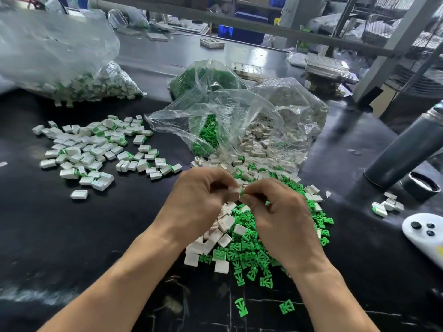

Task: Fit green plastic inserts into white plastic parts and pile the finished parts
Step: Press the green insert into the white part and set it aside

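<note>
While both hands meet at mid-frame, the left hand (203, 195) pinches a small white plastic part (236, 190) and the right hand (275, 207) pinches a green plastic insert (242, 193), touching its right end; finished pile (96, 149) lies upper left.

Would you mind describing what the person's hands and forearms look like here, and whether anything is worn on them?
Both forearms are bare as far as the picture shows them: no sleeves or cuffs reach into view. The left hand and the right hand wear no gloves, and no rings, watch or wristband show on the sides that face the camera. Fingernails are too small and hidden to judge.
</note>
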### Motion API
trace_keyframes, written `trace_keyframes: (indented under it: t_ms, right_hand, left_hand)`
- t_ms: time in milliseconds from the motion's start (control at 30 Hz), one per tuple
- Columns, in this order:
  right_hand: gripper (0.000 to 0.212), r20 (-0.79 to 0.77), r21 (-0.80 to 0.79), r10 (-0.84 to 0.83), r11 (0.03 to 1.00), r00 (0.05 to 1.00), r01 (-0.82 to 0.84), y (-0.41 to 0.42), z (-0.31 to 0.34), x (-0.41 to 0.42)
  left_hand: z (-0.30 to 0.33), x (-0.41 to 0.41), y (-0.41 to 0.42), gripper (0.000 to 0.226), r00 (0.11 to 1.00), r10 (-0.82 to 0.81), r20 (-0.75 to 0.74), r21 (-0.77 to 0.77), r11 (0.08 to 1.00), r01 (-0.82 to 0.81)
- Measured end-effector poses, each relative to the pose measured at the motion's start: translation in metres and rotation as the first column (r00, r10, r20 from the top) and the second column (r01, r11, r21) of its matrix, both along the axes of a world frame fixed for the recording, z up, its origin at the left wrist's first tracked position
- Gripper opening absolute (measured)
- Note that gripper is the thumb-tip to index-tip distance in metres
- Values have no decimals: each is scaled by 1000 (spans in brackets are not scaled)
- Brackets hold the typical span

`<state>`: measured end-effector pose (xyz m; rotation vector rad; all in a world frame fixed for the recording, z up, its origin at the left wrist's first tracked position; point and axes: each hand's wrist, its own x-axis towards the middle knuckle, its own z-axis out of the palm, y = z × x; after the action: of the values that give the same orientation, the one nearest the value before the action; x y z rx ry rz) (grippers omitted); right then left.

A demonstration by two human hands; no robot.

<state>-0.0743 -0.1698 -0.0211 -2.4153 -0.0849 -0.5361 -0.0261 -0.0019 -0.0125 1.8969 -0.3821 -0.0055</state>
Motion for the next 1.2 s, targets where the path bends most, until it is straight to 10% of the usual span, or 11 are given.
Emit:
trace_keyframes:
  t_ms: [233,400,633,1200]
  right_hand:
    - [2,19,726,95,683,995,-79,8,-4,2]
    - [6,51,698,40,713,998,-65,4,-5,1]
    - [7,44,212,41,976,998,-49,0,-6,2]
    - [7,-4,769,95,636,995,-58,2,0,3]
  left_hand:
    - [0,-2,-10,7,978,-74,-195,-466,885,-26]
    - [0,-4,-12,6,984,-48,-172,-505,862,-46]
    - [-2,-1,-10,10,993,-51,-105,-438,899,0]
    - [-6,1,-11,9,983,-116,-143,-476,879,34]
